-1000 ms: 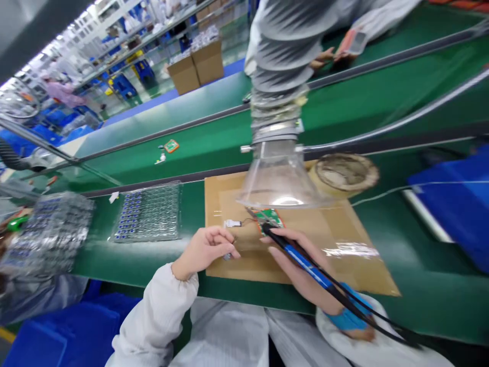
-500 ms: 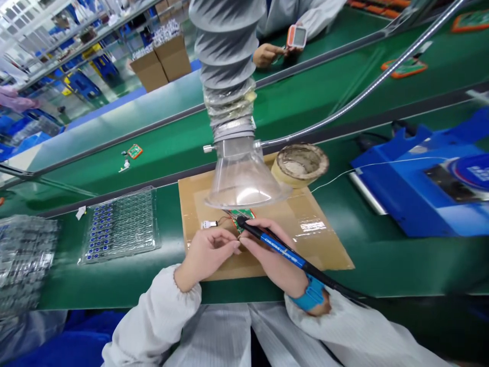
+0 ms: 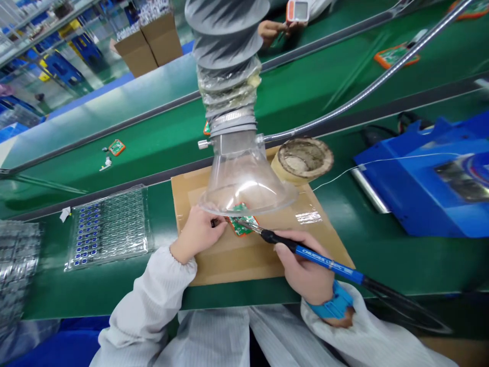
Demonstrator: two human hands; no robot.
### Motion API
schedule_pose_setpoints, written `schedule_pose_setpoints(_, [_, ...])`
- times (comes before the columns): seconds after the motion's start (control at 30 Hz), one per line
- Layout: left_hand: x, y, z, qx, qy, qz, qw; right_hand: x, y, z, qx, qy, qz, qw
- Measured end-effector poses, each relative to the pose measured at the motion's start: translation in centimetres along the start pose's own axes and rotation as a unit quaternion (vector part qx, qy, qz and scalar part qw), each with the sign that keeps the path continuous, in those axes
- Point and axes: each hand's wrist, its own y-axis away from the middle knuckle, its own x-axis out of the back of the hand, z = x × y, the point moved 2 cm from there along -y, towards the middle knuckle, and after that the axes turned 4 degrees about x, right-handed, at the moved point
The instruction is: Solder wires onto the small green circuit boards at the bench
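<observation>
My left hand (image 3: 198, 232) has moved up to pinch the board (image 3: 241, 225); right hand (image 3: 305, 270) stays clamped on the iron (image 3: 317, 259), tip now touching it.

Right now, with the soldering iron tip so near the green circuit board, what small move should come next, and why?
Probably lower the tip of the blue-handled soldering iron onto the small green circuit board. The right hand holds the iron angled at the board, the left hand steadies the board's edge, and both sit under the clear funnel-shaped fume hood.
</observation>
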Motion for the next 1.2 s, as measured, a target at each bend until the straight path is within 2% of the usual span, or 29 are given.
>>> schedule_pose_setpoints(0.17, [0.3,-0.5,0.1,-0.048,-0.009,-0.003,0.999,-0.5,-0.5,-0.9,0.024,0.026,-0.019,0.999])
schedule_pose_setpoints(0.3, [0.4,-0.8,0.2,-0.062,-0.036,0.002,0.997,-0.6,-0.8,-1.2,0.026,0.040,-0.027,0.999])
schedule_pose_setpoints(0.53, [0.2,-1.0,0.3,-0.051,-0.046,0.000,0.998,-0.7,-1.1,-1.7,0.055,0.035,-0.029,0.997])
schedule_pose_setpoints(0.7, [0.2,-1.1,0.2,-0.033,-0.008,-0.001,0.999,-0.6,-1.1,-1.8,0.055,0.035,-0.028,0.997])
schedule_pose_setpoints(1.0, [0.4,-1.1,0.6,-0.044,-0.044,-0.002,0.998,-0.6,-1.1,-1.6,0.045,0.039,-0.037,0.998])
schedule_pose_setpoints(1.2, [0.3,-1.1,0.6,-0.042,-0.003,0.004,0.999,-0.6,-1.0,-1.4,0.052,0.032,-0.022,0.998])
